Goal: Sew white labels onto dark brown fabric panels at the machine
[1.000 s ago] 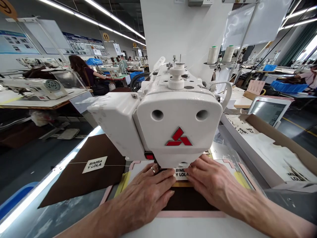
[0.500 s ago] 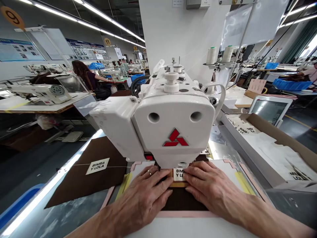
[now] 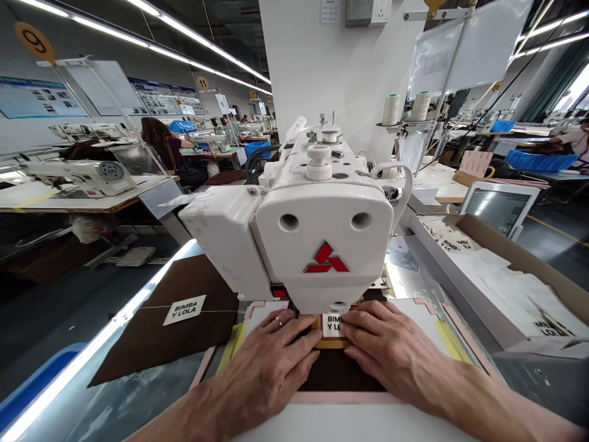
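My left hand lies flat with fingers stretched out on a dark brown fabric piece set in a pink and white template frame. My right hand lies flat on the other side, fingers pointing inward. Between the fingertips of both hands sits a white "BIMBA Y LOLA" label in a tan window, right under the head of the white sewing machine. Both hands press on the fabric beside the label and hold nothing.
A sewn brown piece with a white label lies at left on the table. A cardboard box of white labels stands at right, a screen behind it. Thread cones stand behind the machine. A person sits at a far left station.
Both hands have stayed flat around the label, shifting only slightly. The view has tilted a little, so the machine head sits lower in the picture.
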Demonstrator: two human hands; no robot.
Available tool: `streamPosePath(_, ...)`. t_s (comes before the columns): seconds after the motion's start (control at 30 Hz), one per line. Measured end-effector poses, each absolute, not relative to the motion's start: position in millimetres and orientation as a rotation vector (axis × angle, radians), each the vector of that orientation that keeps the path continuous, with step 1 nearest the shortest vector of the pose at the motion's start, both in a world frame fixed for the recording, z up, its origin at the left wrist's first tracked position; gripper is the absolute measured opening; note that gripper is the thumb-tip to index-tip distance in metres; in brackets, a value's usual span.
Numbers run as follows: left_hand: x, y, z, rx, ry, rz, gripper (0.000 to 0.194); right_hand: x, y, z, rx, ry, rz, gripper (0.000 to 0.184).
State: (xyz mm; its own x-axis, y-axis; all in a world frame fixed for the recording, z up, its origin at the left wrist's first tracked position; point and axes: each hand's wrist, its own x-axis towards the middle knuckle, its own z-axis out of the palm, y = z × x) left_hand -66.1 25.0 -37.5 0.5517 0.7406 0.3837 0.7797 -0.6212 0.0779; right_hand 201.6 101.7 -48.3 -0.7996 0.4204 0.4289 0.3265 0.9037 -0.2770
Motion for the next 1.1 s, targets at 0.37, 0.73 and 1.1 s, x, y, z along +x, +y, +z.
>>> streamPosePath(0.37,-67.1,25.5,-41.1,-2.686,-1.332,-0.583,0.036,202.3,102.6,-46.6,-0.537,-2.591,0.254,0.014)
streamPosePath(0.73,-67.4,24.3,-39.3,-2.687,-1.315,-0.6,0.036,202.3,102.7,-44.9,-0.529,-2.602,0.257,0.017)
streamPosePath(1.1,-60.0,21.7,-33.6,-2.663,-1.319,-0.789,0.027,212.8,105.8,-40.2,-0.541,-2.652,0.242,0.016)
